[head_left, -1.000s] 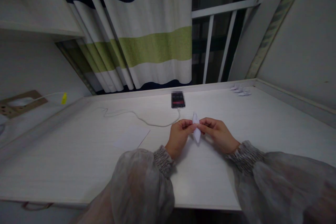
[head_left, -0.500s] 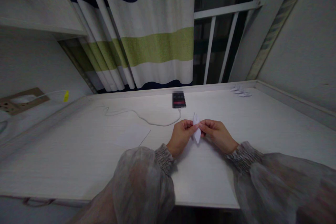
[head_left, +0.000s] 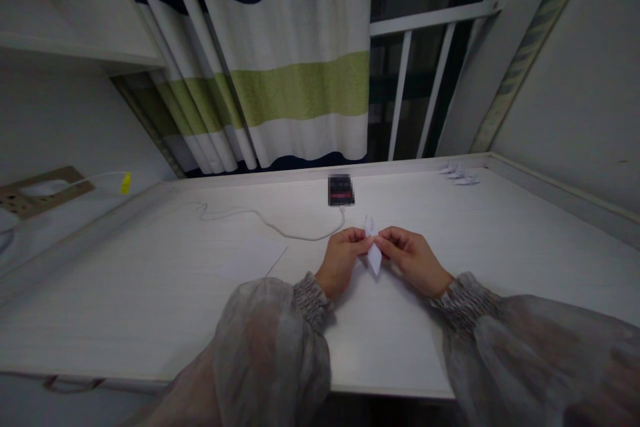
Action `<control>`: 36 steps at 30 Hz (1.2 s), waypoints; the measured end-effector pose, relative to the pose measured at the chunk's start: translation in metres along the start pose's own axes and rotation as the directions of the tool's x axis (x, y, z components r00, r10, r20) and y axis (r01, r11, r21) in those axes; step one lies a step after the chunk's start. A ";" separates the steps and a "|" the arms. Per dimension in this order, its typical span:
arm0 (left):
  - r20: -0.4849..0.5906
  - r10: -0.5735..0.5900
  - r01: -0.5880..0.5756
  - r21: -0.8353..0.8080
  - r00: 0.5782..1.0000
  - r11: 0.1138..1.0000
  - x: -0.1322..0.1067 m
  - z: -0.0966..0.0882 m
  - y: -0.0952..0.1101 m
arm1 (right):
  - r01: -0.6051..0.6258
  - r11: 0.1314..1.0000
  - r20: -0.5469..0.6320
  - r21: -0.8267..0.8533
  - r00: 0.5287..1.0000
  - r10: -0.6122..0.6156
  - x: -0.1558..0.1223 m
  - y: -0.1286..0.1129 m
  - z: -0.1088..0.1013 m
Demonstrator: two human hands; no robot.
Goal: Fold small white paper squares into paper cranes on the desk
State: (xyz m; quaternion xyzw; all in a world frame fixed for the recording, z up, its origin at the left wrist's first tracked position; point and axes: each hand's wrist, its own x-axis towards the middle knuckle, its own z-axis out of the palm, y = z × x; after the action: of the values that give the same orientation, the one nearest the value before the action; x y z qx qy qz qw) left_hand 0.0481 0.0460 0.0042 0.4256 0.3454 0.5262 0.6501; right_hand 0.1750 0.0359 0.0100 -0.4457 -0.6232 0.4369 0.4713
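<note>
Desk (head_left: 150, 307) edges distant; left hand (head_left: 343, 258), right hand (head_left: 413, 258) pinch probable origami (head_left: 373, 255).

phone (head_left: 341, 189) & cable (head_left: 260, 217) just ahead, desk (head_left: 125, 293) open L/R

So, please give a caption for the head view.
Left hand and right hand pinch a folded white paper at a desk.

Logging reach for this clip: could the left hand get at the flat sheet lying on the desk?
Probably yes: the flat sheet lies just left of the left hand, bare desk between. That hand pinches the folded paper, though, and must let go first.
</note>
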 end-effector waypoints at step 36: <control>-0.045 0.082 -0.072 0.181 0.996 0.981 -0.004 0.002 0.000 | 0.011 0.975 -0.108 0.224 0.994 0.014 0.002 -0.005 -0.002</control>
State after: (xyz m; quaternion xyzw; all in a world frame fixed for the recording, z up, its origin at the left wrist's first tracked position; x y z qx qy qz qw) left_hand 0.0488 0.0421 0.0047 0.4814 0.3914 0.5287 0.5793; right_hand 0.1764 0.0367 0.0157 -0.4133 -0.5429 0.4797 0.5516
